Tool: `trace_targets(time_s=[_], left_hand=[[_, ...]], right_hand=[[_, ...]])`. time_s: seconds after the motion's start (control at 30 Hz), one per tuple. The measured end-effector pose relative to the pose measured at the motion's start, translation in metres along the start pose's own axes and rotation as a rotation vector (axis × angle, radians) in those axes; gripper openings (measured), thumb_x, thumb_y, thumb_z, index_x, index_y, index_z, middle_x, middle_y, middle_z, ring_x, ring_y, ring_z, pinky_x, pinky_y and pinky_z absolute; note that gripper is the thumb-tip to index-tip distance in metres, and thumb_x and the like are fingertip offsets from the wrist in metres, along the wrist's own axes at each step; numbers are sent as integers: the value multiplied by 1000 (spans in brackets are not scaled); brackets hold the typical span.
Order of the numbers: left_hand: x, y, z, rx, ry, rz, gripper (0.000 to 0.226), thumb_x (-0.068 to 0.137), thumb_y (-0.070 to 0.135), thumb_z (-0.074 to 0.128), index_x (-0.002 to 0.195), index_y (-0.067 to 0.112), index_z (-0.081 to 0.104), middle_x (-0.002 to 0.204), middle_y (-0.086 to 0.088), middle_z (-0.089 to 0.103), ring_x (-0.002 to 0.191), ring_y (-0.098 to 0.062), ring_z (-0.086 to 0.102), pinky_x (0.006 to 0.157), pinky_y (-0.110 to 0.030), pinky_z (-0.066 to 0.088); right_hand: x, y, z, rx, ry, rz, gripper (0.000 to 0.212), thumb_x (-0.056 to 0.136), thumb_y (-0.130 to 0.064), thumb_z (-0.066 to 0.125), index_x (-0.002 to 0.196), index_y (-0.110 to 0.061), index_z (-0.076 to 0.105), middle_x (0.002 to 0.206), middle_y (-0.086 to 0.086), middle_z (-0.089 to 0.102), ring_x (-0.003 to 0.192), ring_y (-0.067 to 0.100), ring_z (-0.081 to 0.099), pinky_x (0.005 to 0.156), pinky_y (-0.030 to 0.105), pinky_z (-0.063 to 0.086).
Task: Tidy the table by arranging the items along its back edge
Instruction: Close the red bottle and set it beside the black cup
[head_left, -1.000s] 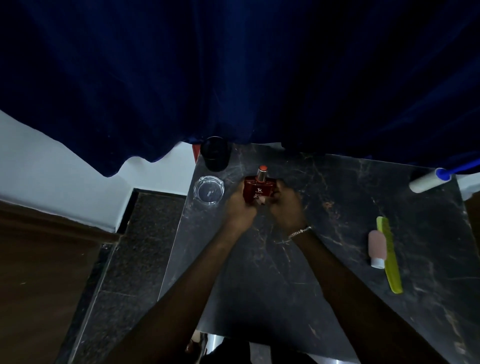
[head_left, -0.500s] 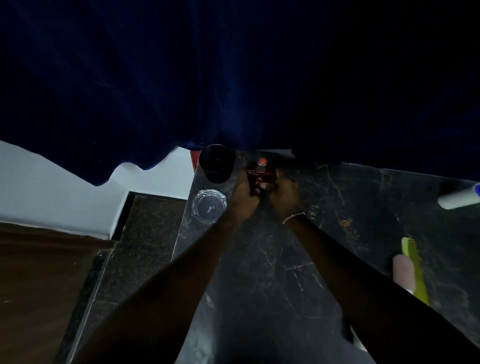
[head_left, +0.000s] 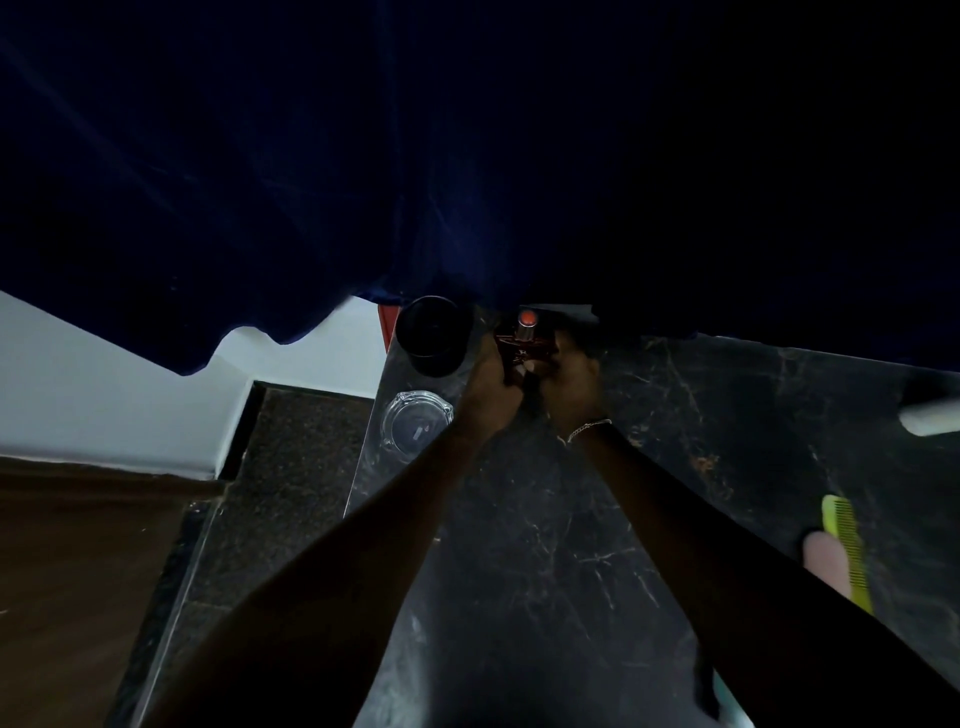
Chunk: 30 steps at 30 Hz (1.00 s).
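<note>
A small red perfume bottle (head_left: 524, 343) with an orange-red cap stands at the back edge of the black marble table (head_left: 597, 519), just under the curtain hem. My left hand (head_left: 491, 382) grips its left side and my right hand (head_left: 569, 382) its right side. A black cup (head_left: 434, 335) stands at the back left corner, close beside the bottle. In front of the cup lies a clear glass ashtray (head_left: 415, 423). At the right lie a green comb (head_left: 847, 551) and a pink tube (head_left: 826, 561), side by side. A white roller (head_left: 930, 415) is at the right edge, blurred.
A dark blue curtain (head_left: 467, 156) hangs over the table's back edge and fills the upper view. Left of the table is a speckled dark floor (head_left: 291, 467), a white wall base and a brown wooden surface (head_left: 78, 571).
Both hands have carried the perfume bottle away from me to the back edge, next to the black cup. My head has leaned forward, so the comb, tube and roller shifted right.
</note>
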<state>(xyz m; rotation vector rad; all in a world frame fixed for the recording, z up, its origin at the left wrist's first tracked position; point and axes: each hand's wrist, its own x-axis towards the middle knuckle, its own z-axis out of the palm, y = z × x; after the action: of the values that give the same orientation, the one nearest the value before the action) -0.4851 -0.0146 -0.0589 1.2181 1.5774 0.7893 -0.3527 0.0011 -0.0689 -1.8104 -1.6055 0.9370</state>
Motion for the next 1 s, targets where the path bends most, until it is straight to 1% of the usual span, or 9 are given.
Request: trace_targets(time_s=[0.1,0.23,0.33,0.43,0.53,0.8,0.87,0.93,1.0], left_hand=[[-1,1,1,6,-3,6,58,97,1,58,150,11,36,127,2,56,115,-12,56,91,-11,43],[-2,0,2,-4,16,40,51,97,2,60,144,7,40,124,1,57,113,-10,55,82,-1,38],[-6,3,2,-26,15,32,53,98,6,62,146,6,39,129,0,56,118,-11,54,87,-1,40],[-12,8,2,-41,32,47,60,96,4,65,149,6,37,140,-8,57,126,-17,55,110,-33,45],[-19,12,1,-63,69,88,75,91,-3,67,156,3,29,149,-14,52,139,-25,50,120,-42,38],[-79,8,12,57,240,111,63,93,15,70,151,10,44,149,-5,50,141,-22,46,123,-37,32],[-101,5,17,107,214,85,65,100,22,64,157,8,36,161,-10,39,151,-21,33,128,-34,20],[-125,2,20,159,176,100,66,104,30,56,161,13,28,168,-7,26,153,-9,20,125,-16,8],[-146,-1,23,236,155,163,66,105,34,52,162,15,24,170,-4,20,154,-9,18,123,-15,10]], right_hand=[[-1,1,1,26,-2,-21,45,88,-13,63,131,-20,57,118,7,72,110,17,66,93,29,51],[0,4,2,10,11,-30,48,87,-22,69,133,-22,55,117,3,72,100,5,60,76,6,43],[0,5,2,57,-20,-23,50,87,-20,67,135,-23,52,117,4,72,108,20,68,84,16,45],[-2,2,1,72,-38,-13,57,86,-18,68,138,-24,49,123,4,70,114,23,67,91,23,48],[-6,-2,-5,97,-61,-10,72,86,-18,70,150,-20,38,142,9,56,129,25,58,106,39,50],[-61,12,-31,-68,-25,-25,80,89,-32,68,156,-25,25,157,5,37,140,21,44,114,35,38],[-81,20,-39,-160,-13,-40,79,91,-41,64,156,-26,22,161,4,29,145,21,37,119,39,33],[-104,27,-49,-256,6,-80,76,94,-51,55,156,-24,22,162,3,27,148,20,32,122,35,24],[-131,34,-62,-321,37,-160,73,97,-55,47,156,-17,25,161,7,30,148,22,32,121,36,25]])
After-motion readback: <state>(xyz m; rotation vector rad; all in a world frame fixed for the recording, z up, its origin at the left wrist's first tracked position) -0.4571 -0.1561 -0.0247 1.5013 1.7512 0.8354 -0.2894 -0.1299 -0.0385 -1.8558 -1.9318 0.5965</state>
